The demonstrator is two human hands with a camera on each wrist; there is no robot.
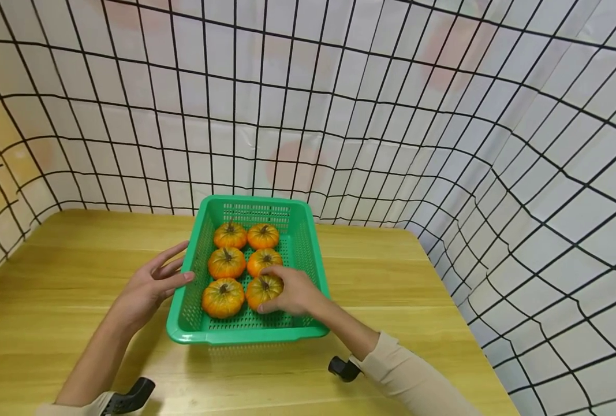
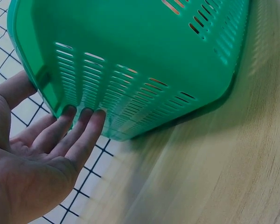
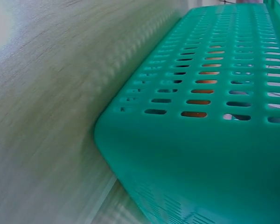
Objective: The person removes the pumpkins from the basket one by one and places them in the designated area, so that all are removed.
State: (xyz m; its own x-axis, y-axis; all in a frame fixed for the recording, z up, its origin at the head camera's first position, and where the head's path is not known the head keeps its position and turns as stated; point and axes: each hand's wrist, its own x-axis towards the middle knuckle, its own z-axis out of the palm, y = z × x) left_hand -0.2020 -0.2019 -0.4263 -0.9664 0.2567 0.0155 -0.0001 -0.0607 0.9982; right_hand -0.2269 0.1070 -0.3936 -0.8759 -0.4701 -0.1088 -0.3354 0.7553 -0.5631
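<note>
A green plastic basket [image 1: 248, 336] with slotted walls stands on the wooden table, holding several small orange pumpkins [image 1: 227, 263] in two columns. My right hand [image 1: 293, 290] reaches over its right side and grips the near right pumpkin [image 1: 262, 289], thumb in front and fingers behind. At the basket's left side, my left hand [image 1: 149, 286] holds the rim, its thumb over the edge. In the left wrist view the fingertips [image 2: 99, 114] rest against the outer slotted wall. The right wrist view shows the basket's outer wall [image 3: 196, 144], with the right hand out of sight.
Beneath the basket lies a wooden table [image 1: 391, 289]. Black wire mesh [image 1: 339, 104] in front of pale sheeting encloses its back and sides. A black camera mount [image 1: 344, 368] sits at the right wrist, another mount [image 1: 131, 396] at the left.
</note>
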